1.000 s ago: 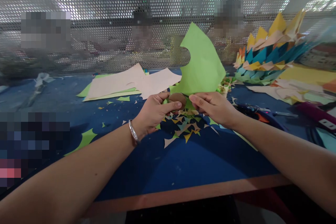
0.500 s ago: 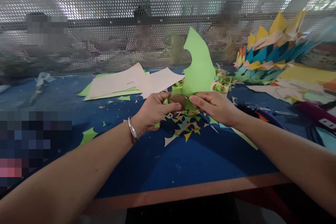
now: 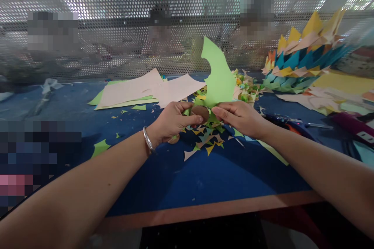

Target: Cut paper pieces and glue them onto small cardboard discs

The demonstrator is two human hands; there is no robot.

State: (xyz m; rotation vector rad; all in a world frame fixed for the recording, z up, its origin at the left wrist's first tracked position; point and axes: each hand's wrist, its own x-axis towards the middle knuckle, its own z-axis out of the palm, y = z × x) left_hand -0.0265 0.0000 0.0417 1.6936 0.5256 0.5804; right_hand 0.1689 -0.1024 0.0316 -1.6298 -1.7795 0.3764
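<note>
My left hand [image 3: 178, 121] pinches a round brown disc [image 3: 200, 114] between thumb and fingers. A green sheet of paper [image 3: 221, 76] with a curved notch in its left edge stands up behind the disc, its lower end between my two hands. My right hand [image 3: 238, 118] is closed beside the disc, thumb pressed to the fingers; what it grips is hidden. Below my hands lies a pile of small paper scraps [image 3: 209, 149] in green, pink and yellow.
Pink sheets [image 3: 130, 88] lie at the back left. A layered paper piece [image 3: 300, 58] stands at the back right, near a purple tool [image 3: 350, 124]. A perforated metal screen [image 3: 117, 15] rises behind the blue table [image 3: 187, 190], with people beyond it.
The green sheet has tilted and shifted slightly left and down at its top. Both hands keep nearly the same place and hold.
</note>
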